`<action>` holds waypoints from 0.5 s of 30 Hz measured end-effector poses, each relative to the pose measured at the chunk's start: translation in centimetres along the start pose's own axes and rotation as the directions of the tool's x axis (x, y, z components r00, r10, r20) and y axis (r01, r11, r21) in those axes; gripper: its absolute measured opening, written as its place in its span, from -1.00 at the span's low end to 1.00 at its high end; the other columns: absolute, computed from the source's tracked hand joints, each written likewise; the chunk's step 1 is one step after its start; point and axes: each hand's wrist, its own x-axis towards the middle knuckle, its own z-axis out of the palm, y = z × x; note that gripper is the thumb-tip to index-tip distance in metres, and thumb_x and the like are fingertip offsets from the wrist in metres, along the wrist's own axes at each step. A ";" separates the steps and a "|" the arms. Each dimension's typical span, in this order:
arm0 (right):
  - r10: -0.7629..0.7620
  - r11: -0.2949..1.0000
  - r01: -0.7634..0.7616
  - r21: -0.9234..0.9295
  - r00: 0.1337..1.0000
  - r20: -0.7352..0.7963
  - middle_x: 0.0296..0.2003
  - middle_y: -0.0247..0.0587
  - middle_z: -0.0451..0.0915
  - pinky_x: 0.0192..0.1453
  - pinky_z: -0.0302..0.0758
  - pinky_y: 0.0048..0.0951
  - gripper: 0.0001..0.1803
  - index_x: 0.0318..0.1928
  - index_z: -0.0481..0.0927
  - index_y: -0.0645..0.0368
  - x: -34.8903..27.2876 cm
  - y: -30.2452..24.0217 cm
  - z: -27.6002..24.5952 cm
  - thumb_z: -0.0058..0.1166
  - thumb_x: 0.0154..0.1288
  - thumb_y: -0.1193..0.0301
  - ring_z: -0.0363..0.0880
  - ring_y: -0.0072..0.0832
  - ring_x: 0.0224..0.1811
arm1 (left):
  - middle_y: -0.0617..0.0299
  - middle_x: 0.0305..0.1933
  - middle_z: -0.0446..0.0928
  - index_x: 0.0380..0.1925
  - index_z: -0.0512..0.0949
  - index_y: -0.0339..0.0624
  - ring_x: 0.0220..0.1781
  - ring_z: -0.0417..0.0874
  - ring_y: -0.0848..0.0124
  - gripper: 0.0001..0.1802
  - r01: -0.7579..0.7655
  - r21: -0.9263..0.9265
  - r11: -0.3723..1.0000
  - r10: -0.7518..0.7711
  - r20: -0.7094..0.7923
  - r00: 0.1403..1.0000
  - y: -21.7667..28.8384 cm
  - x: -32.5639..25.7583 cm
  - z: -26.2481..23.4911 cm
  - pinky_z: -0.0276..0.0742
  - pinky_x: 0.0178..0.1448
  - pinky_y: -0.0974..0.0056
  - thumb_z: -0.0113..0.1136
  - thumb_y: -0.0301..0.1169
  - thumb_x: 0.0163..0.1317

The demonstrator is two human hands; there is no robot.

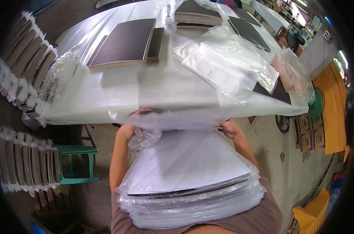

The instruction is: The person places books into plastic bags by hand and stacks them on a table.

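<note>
- Holding a tall stack of bagged boards point(188, 183) against the body, the person has both hands at its far end, just short of the near edge of the surface point(145, 93).
- Left hand point(127, 130) is curled around a bunch of loose clear plastic at the stack's far left corner; the fingers are closed on the film, though most of them are hidden behind it.
- Right hand point(230, 129) grips the far right corner, fingers pinching the plastic edge where a sheet of film point(173, 119) stretches across between the two hands.
- To do this step well, I judge that the film should be kept taut and level between both hands, so that it neither snags nor wrinkles (slack on the left looks the likelier fault, since the plastic is bunched there).
- Keeping the stack square against the chest would help; the sleeves look slippery, and the layers could slide sideways.
- Each board is thin, flat and dark at the edge, wrapped in a milky clear sleeve, so the top face reads pale grey-white.
- On the surface's far side lie bare dark boards point(124, 43), and toward its right edge a heap of empty clear bags point(224, 64).
</note>
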 end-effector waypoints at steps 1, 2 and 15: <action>0.032 0.998 -0.033 -0.058 0.999 -0.017 -0.15 -0.17 0.46 -0.10 0.39 -0.36 -0.59 -0.06 0.39 0.17 0.6 2.5 -1.2 0.00 0.10 0.24 0.45 -0.37 -0.18 | 0.20 -0.22 0.46 -0.06 0.36 -0.23 -0.29 0.46 0.40 -0.62 0.135 -0.053 0.989 -0.137 -0.027 0.990 -0.2 -1.0 0.4 0.42 -0.21 0.33 0.01 -0.36 0.09; 0.063 0.989 -0.068 -0.133 0.997 -0.039 -0.15 -0.17 0.45 -0.10 0.39 -0.36 -0.58 -0.06 0.39 0.17 0.7 4.8 -1.9 -0.01 0.10 0.23 0.45 -0.37 -0.17 | 0.19 -0.21 0.46 -0.06 0.36 -0.23 -0.27 0.46 0.39 -0.61 0.267 -0.111 0.957 -0.273 -0.048 0.961 -0.4 -2.0 0.8 0.42 -0.18 0.35 0.03 -0.35 0.09; -0.100 0.908 0.062 -0.415 0.992 -0.072 -0.12 -0.15 0.42 -0.07 0.37 -0.35 -0.50 -0.02 0.34 0.18 2.0 7.0 1.2 -0.12 0.11 0.12 0.42 -0.37 -0.14 | 0.07 -0.17 0.49 -0.15 0.43 -0.26 -0.16 0.49 0.26 -0.62 0.296 0.062 0.953 -0.237 -0.452 0.860 -17.3 0.1 0.3 0.35 -0.12 0.27 0.02 -0.22 0.12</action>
